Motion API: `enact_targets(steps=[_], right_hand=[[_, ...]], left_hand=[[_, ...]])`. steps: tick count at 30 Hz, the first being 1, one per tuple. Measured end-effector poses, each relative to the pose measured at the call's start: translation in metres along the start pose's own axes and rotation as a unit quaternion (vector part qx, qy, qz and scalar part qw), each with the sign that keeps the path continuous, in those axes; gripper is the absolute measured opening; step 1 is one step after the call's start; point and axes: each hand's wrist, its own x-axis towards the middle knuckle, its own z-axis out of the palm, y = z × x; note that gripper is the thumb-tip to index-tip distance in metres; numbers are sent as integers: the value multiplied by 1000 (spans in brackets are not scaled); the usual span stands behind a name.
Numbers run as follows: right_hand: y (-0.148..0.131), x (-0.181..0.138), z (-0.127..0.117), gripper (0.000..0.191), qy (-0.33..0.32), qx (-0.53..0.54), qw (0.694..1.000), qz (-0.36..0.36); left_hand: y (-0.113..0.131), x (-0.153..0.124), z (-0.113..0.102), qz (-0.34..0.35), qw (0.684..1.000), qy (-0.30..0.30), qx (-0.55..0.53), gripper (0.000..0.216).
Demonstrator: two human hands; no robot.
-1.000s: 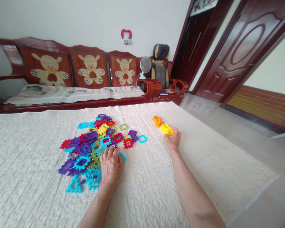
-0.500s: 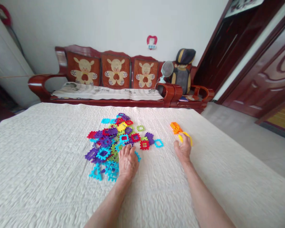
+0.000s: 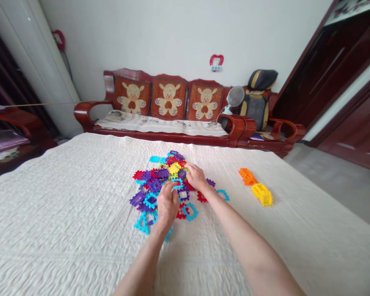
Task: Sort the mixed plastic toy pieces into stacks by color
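Orange notched plastic stack [image 3: 248,176] and yellow notched plastic stack [image 3: 262,194] sit grouped at right, while a yellow piece [image 3: 174,168] remains in the loose multicoloured heap of flat plastic pieces [image 3: 154,186] beneath the left hand [image 3: 168,202] and right hand [image 3: 196,177], fingers bent, any pinch unclear.

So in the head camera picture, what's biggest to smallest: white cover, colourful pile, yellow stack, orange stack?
White cover
Colourful pile
Yellow stack and orange stack: too alike to rank, since the yellow sits nearer the camera.
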Motion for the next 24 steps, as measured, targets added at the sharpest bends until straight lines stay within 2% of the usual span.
enact_targets(steps=[2,4,8,11,15,19,21,24], right_hand=[[-7,17,8,42,-30,-21,999,17],[-7,24,13,41,-51,-39,997,35],[7,14,12,34,-58,-63,995,46],[19,-7,3,30,-56,-70,995,38],[26,-22,-14,31,-57,-95,993,37],[21,-5,-16,30,-27,-91,994,54],[15,11,-9,29,-34,-71,996,32],[9,33,5,38,-62,-59,996,10]], left_hand=[[-5,-2,-1,33,997,-7,66,32],[-6,-6,-1,40,989,-38,139,32],[-1,-9,-3,21,967,-112,227,30],[3,-9,-4,17,959,-144,243,25],[2,-10,-1,24,958,-149,243,27],[-1,-12,2,24,964,-136,228,28],[-2,-13,3,23,966,-130,222,28],[-2,-13,4,20,966,-130,221,28]])
